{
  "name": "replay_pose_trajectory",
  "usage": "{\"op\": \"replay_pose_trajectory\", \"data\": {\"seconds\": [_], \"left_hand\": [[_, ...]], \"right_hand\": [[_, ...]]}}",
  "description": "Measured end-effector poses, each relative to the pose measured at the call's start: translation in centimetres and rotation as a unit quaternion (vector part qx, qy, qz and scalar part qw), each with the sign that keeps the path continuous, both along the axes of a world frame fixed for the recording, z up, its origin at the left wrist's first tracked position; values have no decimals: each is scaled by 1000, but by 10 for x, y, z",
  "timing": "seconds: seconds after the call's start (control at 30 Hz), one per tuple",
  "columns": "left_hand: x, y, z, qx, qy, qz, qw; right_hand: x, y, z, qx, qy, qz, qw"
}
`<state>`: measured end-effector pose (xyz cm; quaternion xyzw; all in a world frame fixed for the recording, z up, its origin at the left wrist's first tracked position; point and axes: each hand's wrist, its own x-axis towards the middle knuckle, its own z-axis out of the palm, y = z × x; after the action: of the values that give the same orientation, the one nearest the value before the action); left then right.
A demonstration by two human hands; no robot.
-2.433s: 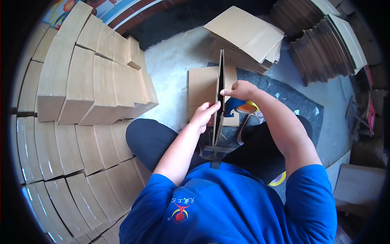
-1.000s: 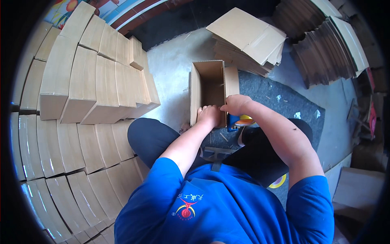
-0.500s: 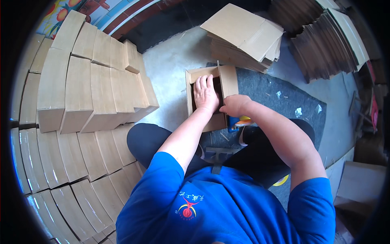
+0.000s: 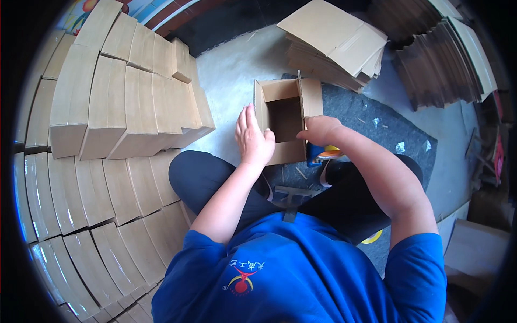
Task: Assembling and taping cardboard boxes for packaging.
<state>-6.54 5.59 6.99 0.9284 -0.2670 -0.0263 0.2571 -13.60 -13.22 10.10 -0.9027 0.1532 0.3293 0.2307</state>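
Note:
A cardboard box point(image 4: 281, 153) stands upright with its top open in front of my seat; its brown inside shows no contents. Flat against the box's left side lies my left hand point(image 4: 253, 139), fingers stretched out. My right hand point(image 4: 320, 130) pinches the upper edge of the right wall, thumb on the inner side. Just below that hand, partly hidden by my forearm, is a blue, orange and yellow tape dispenser point(image 4: 326, 154).
Closed cardboard boxes point(image 4: 107, 102) are stacked in rows along my left. Flattened cartons point(image 4: 331, 37) lie piled beyond the box, and another stack point(image 4: 439, 67) stands at the far right. A dark mat point(image 4: 371, 126) with scraps covers the floor.
My left hand has come out of the box and moved left and down to its outer left side. My right hand stays on the right wall. The whole view has shifted slightly.

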Motion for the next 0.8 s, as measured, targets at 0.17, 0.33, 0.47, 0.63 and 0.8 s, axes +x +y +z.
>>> {"op": "replay_pose_trajectory", "data": {"seconds": [0.17,0.33,0.47,0.63,0.8], "left_hand": [[-3,23,-60,-124,280,78,949],[3,-16,-85,-42,178,87,979],[-5,-34,-67,34,227,85,969],[-5,-37,-63,102,166,57,979],[-8,-38,-64,173,88,35,980]], "right_hand": [[2,15,5,-35,4,8,999],[3,39,-7,-83,-27,71,994],[0,47,-17,-100,-38,59,992],[-5,49,-37,-131,-53,88,986],[15,31,-10,-89,-5,169,982]]}}
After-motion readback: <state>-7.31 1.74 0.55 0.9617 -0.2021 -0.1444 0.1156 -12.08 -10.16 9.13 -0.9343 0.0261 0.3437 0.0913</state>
